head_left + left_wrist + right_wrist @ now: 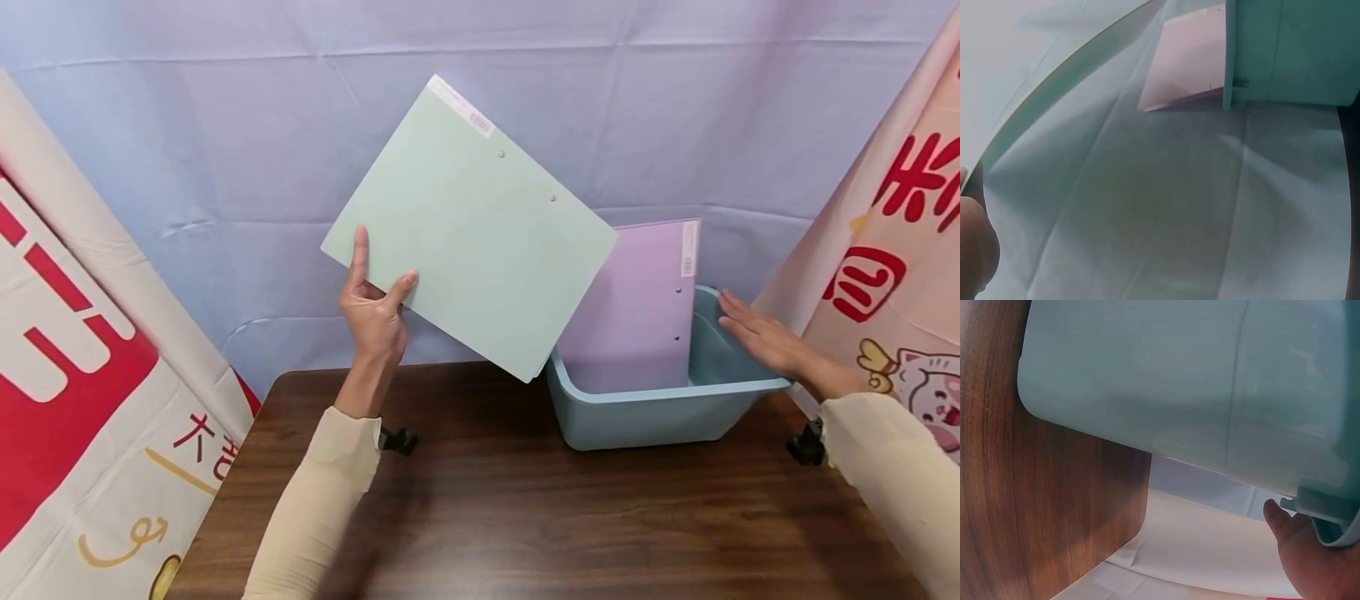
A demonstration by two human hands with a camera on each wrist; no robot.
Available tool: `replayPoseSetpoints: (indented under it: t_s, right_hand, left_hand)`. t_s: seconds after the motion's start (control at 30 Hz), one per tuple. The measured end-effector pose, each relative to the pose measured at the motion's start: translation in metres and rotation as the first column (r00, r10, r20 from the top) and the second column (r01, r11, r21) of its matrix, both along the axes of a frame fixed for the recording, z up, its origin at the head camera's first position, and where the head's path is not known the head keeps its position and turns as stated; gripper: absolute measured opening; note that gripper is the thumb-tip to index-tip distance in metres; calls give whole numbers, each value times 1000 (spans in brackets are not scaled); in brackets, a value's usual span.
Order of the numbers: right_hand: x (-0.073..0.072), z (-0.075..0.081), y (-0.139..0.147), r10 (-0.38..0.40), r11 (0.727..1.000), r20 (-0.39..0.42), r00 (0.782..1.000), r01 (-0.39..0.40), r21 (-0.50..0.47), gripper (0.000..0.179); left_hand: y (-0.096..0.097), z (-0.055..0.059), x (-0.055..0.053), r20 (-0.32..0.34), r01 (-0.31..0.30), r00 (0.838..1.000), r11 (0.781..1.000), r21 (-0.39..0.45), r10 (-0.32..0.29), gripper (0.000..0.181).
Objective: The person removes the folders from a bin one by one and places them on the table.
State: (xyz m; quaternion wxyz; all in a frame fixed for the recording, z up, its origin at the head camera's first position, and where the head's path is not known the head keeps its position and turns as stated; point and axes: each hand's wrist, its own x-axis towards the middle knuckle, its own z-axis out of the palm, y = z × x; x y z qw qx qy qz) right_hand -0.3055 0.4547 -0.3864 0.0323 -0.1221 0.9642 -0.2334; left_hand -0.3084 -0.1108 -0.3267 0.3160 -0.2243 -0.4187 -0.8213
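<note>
My left hand (375, 312) grips a pale green file folder (472, 242) by its lower left edge, the thumb on the face towards me. The folder is tilted in the air, with two rivets and a barcode label along its upper edge. Its lowest corner overlaps the rim of a blue-green plastic bin (637, 421) in the head view. A purple file folder (630, 308) stands upright inside the bin. My right hand (765, 337) rests at the bin's right rim with its fingers fairly straight; in the right wrist view a fingertip (1275, 515) shows beside the rim.
The bin stands on the right back part of a dark wooden table (480, 517). A pale blue cloth (247, 167) hangs behind the table. Printed banners flank it, one on the left (97, 350) and one on the right (885, 283).
</note>
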Motion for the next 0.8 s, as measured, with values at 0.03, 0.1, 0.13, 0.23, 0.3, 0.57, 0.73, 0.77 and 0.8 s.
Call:
replayPoseSetpoints:
  t_s: [0.03, 0.1, 0.13, 0.23, 0.3, 0.57, 0.73, 0.77, 0.8]
  right_hand:
    - [0, 0, -1, -2, 1000, 3, 1000, 2, 1, 68]
    - [0, 1, -2, -4, 1000, 8, 1000, 4, 0, 68]
    - [0, 1, -2, -4, 1000, 9, 1000, 4, 0, 68]
    - [0, 1, -2, -1, 1000, 10, 1000, 1, -5, 68]
    - [-1, 1, -1, 1, 1000, 6, 1000, -1, -5, 68]
    - [-3, 1, 1, -1, 1000, 5, 1000, 1, 5, 67]
    - [-3, -1, 1, 5, 1000, -2, 1000, -5, 3, 67]
    - [-3, -1, 1, 6, 1000, -3, 1000, -6, 2, 67]
    - [-3, -1, 1, 5, 1000, -4, 1000, -5, 3, 67]
  left_hand:
    - [-3, 0, 1, -4, 1, 1000, 1000, -1, -1, 96]
    - [-8, -1, 1, -6, 3, 1000, 1000, -4, -3, 96]
    - [-11, -1, 2, -5, 3, 1000, 1000, -4, -3, 96]
    - [-18, -1, 4, 6, 2, 1000, 1000, -1, -2, 96]
    - [-22, -1, 5, 18, 5, 1000, 1000, 5, -5, 95]
    - [-34, -3, 7, 40, 13, 999, 1000, 7, -13, 96]
    - [-43, -5, 9, 31, 9, 999, 1000, -26, -8, 96]
    - [-45, -5, 9, 32, 6, 999, 999, -31, -5, 96]
    - [-47, -5, 10, 35, 4, 999, 999, -36, -3, 96]
